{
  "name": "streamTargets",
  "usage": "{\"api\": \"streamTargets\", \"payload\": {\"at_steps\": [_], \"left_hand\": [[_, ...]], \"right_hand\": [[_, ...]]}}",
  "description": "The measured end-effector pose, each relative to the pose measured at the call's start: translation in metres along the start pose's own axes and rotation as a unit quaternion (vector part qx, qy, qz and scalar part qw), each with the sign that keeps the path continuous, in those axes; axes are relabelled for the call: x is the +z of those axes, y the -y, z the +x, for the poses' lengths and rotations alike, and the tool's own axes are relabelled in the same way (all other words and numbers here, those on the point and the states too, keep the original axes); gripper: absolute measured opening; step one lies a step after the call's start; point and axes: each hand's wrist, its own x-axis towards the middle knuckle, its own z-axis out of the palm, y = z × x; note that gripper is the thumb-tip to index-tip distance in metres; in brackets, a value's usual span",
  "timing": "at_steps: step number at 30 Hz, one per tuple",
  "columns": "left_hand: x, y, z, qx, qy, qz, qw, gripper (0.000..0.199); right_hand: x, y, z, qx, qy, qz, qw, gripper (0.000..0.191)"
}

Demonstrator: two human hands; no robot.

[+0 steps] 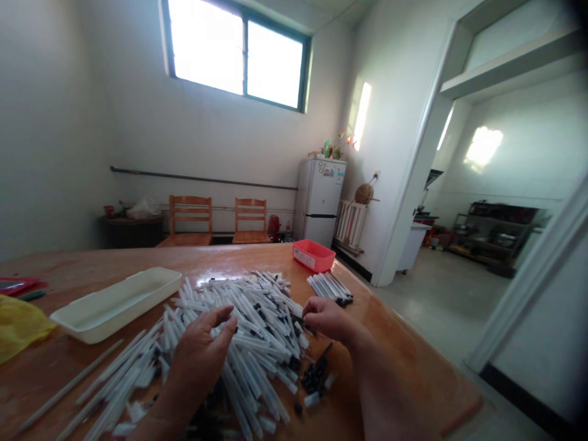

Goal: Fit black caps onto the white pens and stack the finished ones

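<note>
**Loose Tubes Could Roll as Hands Work the Pile**

The left hand (202,349) sits over the heaped white tubes (248,349), its fingers curled narrow; the right hand (328,320) pinches narrow at the pile's 3 o'clock edge. Whether either holds anything, I cannot tell. Black pieces (315,375) lie at the pile's 4 o'clock, a tidy bundle (328,288) at 2, a white tray (114,304) at 9, and a red tray (314,255) at 1. On the glossy table (413,361), a careless sweep could roll tubes away or mix in the black pieces.
</note>
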Motion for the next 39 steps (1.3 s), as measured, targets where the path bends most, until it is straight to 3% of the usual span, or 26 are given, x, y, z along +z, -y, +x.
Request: {"api": "streamTargets", "payload": {"at_steps": [2,8,19,24,31,39], "left_hand": [[0.001,-0.001,-0.001,-0.001,0.005,-0.017,1.0,0.046],[0.001,-0.007,-0.003,0.009,0.007,-0.008,1.0,0.041],[0.006,-0.011,-0.007,0.012,0.062,-0.037,0.997,0.037],[0.006,-0.015,-0.008,0.011,0.056,-0.035,0.998,0.034],[0.004,-0.018,-0.01,0.011,0.06,-0.046,0.997,0.034],[0.013,-0.023,-0.019,0.057,0.094,-0.096,0.989,0.029]], "right_hand": [[0.011,0.001,0.002,-0.004,0.008,-0.048,0.999,0.009],[0.037,0.002,0.011,0.013,-0.043,-0.175,0.984,0.01],[0.046,0.007,0.01,0.046,-0.063,-0.217,0.973,0.015],[0.046,0.004,0.014,0.054,-0.062,-0.161,0.984,0.014],[0.037,0.008,0.014,0.067,-0.04,0.015,0.997,0.022],[0.038,0.031,-0.001,0.077,0.033,0.212,0.974,0.021]]}}
